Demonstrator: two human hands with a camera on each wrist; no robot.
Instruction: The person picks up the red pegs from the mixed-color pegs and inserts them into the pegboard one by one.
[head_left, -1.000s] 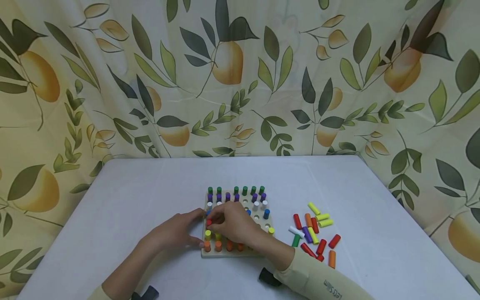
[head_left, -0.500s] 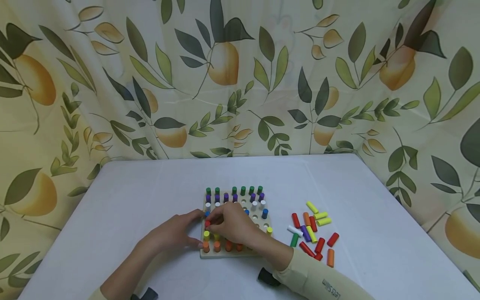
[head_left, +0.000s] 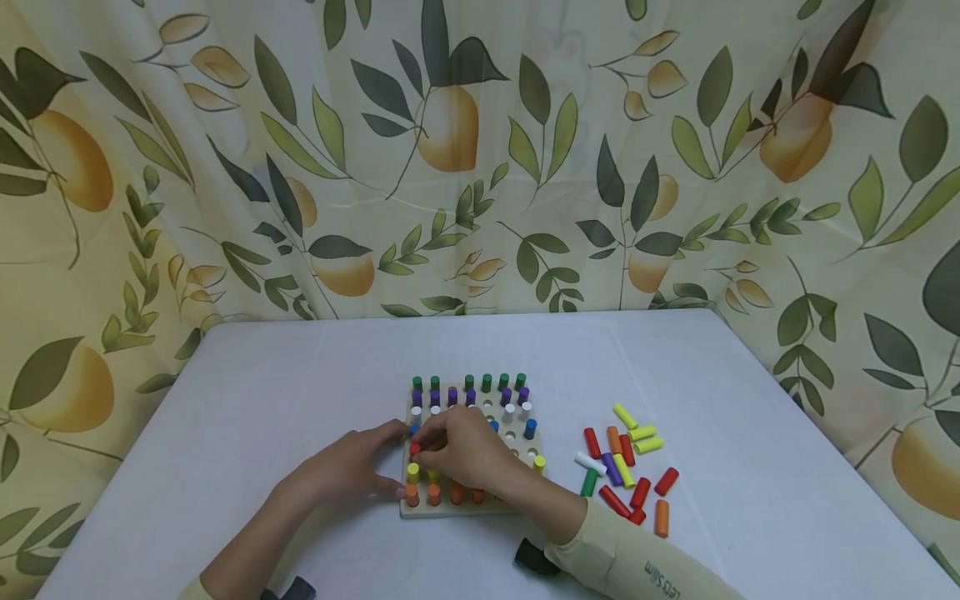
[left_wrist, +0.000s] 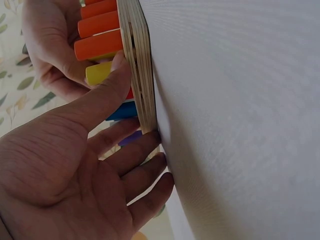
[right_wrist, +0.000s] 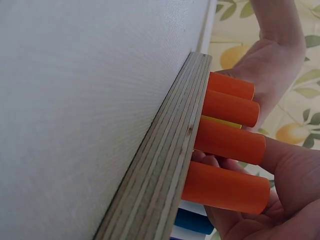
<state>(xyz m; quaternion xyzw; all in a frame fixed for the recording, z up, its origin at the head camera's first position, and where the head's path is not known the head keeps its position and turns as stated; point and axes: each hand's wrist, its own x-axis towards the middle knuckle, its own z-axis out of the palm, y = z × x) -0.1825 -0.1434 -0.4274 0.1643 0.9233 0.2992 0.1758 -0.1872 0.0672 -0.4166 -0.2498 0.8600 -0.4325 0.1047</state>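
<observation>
A cream fabric curtain [head_left: 450, 217] printed with green leaves and orange fruit hangs behind a smooth white table [head_left: 300, 358]. On the table lies a layered-wood pegboard [head_left: 465, 511] with rows of upright coloured pegs [head_left: 487, 383]; loose cylindrical pegs [head_left: 641, 492] are scattered at its right. The left hand [head_left: 341, 467], fingers spread, touches the board's left edge. The right hand [head_left: 468, 446] pinches a red cylindrical peg [head_left: 416, 448] there; whether it is seated is hidden.

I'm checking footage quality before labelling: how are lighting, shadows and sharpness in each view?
Head: fairly even light, printed fabric clear, loose pegs small but readable by colour; left wrist: dim, left hand darkly shaded, soft shadow on the white cloth beside the board; right wrist: also dim, orange pegs clearly edged, no strong glare.
</observation>
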